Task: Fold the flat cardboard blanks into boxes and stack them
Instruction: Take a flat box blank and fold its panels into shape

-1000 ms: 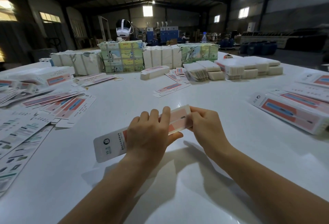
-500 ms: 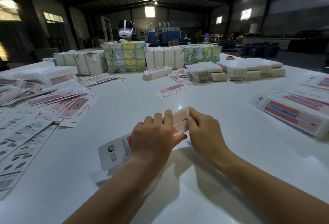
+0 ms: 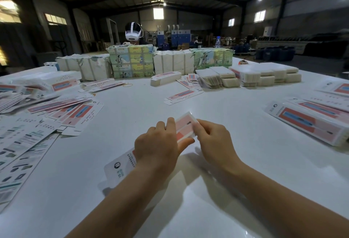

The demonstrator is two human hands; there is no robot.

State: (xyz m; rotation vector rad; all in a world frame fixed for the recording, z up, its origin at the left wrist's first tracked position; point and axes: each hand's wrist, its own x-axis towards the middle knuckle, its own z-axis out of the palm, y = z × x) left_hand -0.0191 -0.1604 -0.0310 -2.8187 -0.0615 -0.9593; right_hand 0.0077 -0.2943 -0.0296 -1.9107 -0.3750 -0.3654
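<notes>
Head view: my left hand [image 3: 158, 146] grips the box [image 3: 184, 126] mid-length to steady it just above the table [image 3: 226, 162]; my right hand [image 3: 213, 141] pinches its far end, probably tucking the flap.

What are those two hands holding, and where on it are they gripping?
One long cardboard box: the left hand grips it around its middle, and the right hand pinches its far end.

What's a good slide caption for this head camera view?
Both hands, left hand and right hand, grip a pink-and-white carton above the white table.
</notes>
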